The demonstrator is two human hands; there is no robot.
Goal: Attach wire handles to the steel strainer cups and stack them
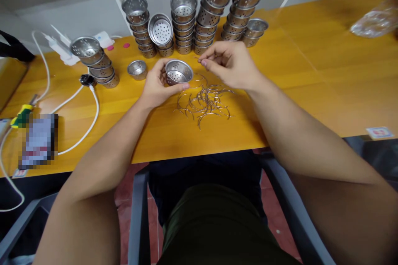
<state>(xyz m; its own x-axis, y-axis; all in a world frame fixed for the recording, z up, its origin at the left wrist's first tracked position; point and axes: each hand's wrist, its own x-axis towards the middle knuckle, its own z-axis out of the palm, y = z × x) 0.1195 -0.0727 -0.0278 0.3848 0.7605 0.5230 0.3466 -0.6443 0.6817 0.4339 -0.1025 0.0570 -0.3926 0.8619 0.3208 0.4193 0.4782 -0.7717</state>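
Observation:
My left hand (158,83) is closed around a perforated metal cup (179,72), fingers behind it and thumb along its near side. The cup's open top tilts toward me. To its right, my right hand (228,64) hovers with thumb and forefinger pinched on a thin wire (196,58), of which only a short end shows. Below both hands, a loose heap of curved thin wires (207,101) lies on the wooden table (168,140). A single perforated cup (137,69) stands to the left of my left hand.
Stacks of perforated cups (183,20) line the table's back edge, with another stack (96,64) at the left. White cables (97,112), a power strip (64,51), a blurred phone-like object (39,140) and a yellow-green tool (23,116) lie left. A clear plastic bag (374,20) lies far right.

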